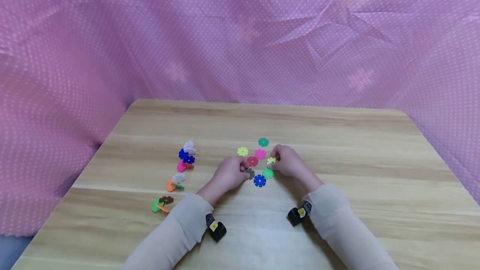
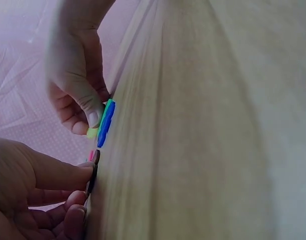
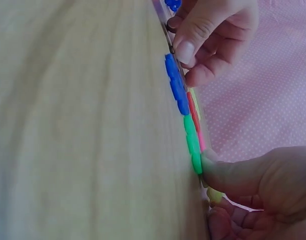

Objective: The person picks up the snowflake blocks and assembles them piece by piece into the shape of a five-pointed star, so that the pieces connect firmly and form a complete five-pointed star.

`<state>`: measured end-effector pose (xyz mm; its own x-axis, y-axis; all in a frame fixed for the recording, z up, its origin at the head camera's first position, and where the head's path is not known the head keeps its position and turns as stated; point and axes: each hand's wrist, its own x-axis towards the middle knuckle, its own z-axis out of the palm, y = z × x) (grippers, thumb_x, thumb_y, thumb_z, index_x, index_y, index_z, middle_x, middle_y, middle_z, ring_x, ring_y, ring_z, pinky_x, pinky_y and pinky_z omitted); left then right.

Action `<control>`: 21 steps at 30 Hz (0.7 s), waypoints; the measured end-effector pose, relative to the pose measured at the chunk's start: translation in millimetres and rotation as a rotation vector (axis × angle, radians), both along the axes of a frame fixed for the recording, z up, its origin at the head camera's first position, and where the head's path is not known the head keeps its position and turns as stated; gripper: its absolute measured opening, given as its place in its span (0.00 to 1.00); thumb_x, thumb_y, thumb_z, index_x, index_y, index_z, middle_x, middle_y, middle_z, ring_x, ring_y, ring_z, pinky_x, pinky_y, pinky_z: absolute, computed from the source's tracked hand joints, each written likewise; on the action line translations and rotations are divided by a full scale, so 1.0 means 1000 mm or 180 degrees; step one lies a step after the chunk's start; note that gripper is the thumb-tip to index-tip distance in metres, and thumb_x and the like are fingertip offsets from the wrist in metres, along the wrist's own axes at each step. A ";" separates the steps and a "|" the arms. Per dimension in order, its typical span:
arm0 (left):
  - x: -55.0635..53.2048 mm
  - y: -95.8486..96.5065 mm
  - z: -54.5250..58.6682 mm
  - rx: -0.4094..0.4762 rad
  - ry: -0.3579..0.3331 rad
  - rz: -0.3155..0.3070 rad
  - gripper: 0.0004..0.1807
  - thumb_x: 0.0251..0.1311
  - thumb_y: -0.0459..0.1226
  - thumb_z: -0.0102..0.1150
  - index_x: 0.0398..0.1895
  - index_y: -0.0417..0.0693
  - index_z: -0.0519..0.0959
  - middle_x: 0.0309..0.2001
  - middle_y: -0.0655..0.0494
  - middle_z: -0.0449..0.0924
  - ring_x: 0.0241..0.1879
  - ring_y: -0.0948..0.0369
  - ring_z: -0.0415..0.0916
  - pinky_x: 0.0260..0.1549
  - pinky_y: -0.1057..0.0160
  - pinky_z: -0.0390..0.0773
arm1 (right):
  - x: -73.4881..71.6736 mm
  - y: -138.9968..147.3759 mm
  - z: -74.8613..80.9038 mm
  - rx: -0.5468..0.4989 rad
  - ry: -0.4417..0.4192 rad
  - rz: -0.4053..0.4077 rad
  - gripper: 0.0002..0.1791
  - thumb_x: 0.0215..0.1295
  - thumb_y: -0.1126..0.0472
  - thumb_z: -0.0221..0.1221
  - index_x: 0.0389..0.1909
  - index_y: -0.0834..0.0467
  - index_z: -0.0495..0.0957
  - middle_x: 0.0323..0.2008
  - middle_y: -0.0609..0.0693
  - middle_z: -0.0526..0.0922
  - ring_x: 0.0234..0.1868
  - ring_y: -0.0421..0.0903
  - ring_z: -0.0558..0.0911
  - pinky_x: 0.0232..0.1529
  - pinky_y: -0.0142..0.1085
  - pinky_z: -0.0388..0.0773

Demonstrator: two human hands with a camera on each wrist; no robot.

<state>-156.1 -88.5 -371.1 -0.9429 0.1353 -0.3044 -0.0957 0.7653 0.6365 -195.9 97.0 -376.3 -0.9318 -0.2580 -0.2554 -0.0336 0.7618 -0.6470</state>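
Observation:
Several flat plastic snowflake discs with notched rims lie grouped between my hands. My left hand (image 1: pixel 229 173) pinches a dark grey-brown disc (image 1: pixel 251 173) between thumb and fingers, at the group's left side. On the right, my right hand (image 1: pixel 288 161) pinches a yellow disc (image 1: pixel 271 160), its fingers partly covering it. Close below that lies a light green disc (image 1: pixel 268 173), with a blue disc (image 1: pixel 260 181) beside it. A red disc (image 1: pixel 253 161) and a pink disc (image 1: pixel 260 153) sit in the middle. In the left wrist view, the dark disc (image 2: pixel 93 175) stands near the blue disc (image 2: pixel 106 125).
Farther back lie another yellow disc (image 1: pixel 243 151) and a darker green disc (image 1: pixel 263 141). To the left, small joined clusters stand in a column: white-and-blue (image 1: pixel 186 153), orange-and-white (image 1: pixel 175 182), and green-and-brown (image 1: pixel 162 204). A pink dotted cloth (image 1: pixel 240 36) hangs behind the wooden table (image 1: pixel 337 136).

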 end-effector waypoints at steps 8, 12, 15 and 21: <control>0.000 0.005 0.002 -0.0225 -0.0108 -0.0080 0.07 0.52 0.33 0.65 0.30 0.47 0.74 0.30 0.55 0.74 0.30 0.58 0.71 0.30 0.64 0.74 | 0.002 0.000 -0.005 -0.0130 -0.0013 -0.0134 0.13 0.55 0.63 0.64 0.37 0.58 0.71 0.33 0.52 0.75 0.35 0.48 0.72 0.37 0.36 0.73; -0.006 0.008 0.003 -0.0336 -0.0257 -0.0136 0.08 0.52 0.34 0.65 0.27 0.46 0.73 0.30 0.54 0.73 0.29 0.57 0.70 0.27 0.64 0.72 | 0.000 0.003 -0.008 -0.0125 0.0046 -0.0096 0.13 0.56 0.63 0.64 0.38 0.59 0.70 0.34 0.53 0.75 0.35 0.48 0.72 0.37 0.37 0.73; -0.009 0.010 0.003 -0.0343 -0.0362 -0.0192 0.08 0.53 0.34 0.64 0.26 0.46 0.72 0.29 0.53 0.72 0.28 0.57 0.69 0.24 0.64 0.71 | -0.001 0.005 -0.008 -0.0110 0.0073 -0.0096 0.13 0.55 0.63 0.64 0.38 0.60 0.70 0.33 0.53 0.75 0.34 0.48 0.72 0.36 0.36 0.73; -0.014 0.008 0.002 -0.0380 -0.0420 -0.0225 0.07 0.54 0.35 0.63 0.30 0.46 0.73 0.32 0.54 0.73 0.31 0.58 0.69 0.28 0.65 0.72 | -0.004 0.003 -0.009 -0.0156 0.0023 -0.0080 0.14 0.56 0.62 0.63 0.39 0.59 0.70 0.34 0.53 0.75 0.34 0.49 0.72 0.36 0.36 0.74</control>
